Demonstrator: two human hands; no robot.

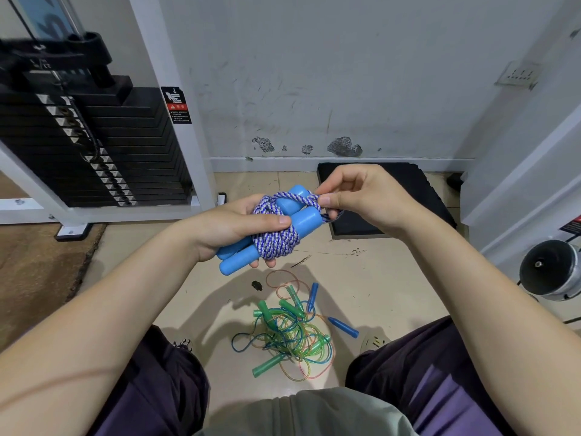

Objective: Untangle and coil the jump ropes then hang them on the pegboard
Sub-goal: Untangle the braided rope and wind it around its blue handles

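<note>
So we're sitting on the floor with a weight stack machine [94,143] off to our left, a black foam mat [421,190] against the wall ahead, and a silver dumbbell end [550,272] at the right edge. No pegboard anywhere in view, so hanging is a way off.

Down between our knees lies the tangled pile of plastic jump ropes [289,335], green and blue handles all knotted together on the tile. Untouched by either hand right now.

Up at chest height we've got the braided blue-and-white jump rope [276,240], wrapped in turns around its two light blue handles [303,223]. Looks to us like the coiling step on this one, probably at the tuck-the-end part. Next move likely calls for feeding that loose end under a wrap and pulling it snug without letting the turns slide off the handles.

Our left hand [239,228] comes in from the left and grips the bundle, thumb pressed across the wraps, fingers curled underneath. Our right hand [361,196] hovers at the top of the bundle with the wrist bent down, thumb and forefinger pinching a strand of the rope near the handle tops.
</note>
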